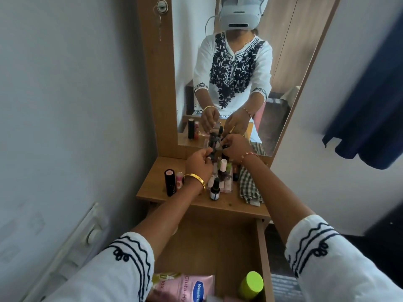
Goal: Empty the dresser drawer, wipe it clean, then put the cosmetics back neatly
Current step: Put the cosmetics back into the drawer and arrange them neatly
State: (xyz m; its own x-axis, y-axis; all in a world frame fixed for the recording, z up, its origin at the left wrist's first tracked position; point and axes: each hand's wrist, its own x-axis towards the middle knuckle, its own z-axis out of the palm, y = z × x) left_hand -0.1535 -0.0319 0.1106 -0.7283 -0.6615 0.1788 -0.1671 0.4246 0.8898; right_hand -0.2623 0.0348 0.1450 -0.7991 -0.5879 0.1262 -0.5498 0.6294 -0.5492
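Head view, landmark: the clear organizer (pixel 220 182) that stands in the middle of the dresser top (pixel 152 184).
Left hand (pixel 199 163): it is over the back part of the organizer, fingers curled and pinching a small dark thing; what this thing is, I cannot tell. A gold bangle (pixel 195 179) is on the wrist.
Right hand (pixel 234 149): it is just behind the organizer, near the mirror (pixel 239 73), fingers curled around a small dark bottle (pixel 224 147). A thin bracelet (pixel 248 156) is on the wrist.
Organizer content: many nail polish bottles stand upright inside; one with a pale pink cap (pixel 223 164) is near the back.
Dropper bottle (pixel 215 189): it stands upright, touching or just beside the front edge of the organizer.
Black lipstick tube (pixel 169 182): upright, to the left of the organizer, well apart from it.
Small pink item (pixel 179 178): between the black tube and the organizer.
Checked cloth (pixel 248 184): it lies crumpled, just to the right of the organizer.
Drawer (pixel 218 240): pulled open, in front of and below the organizer.
In the drawer: a pink Vaseline pouch (pixel 187 286) at the near left, a green-capped bottle (pixel 250 284) at the near right.
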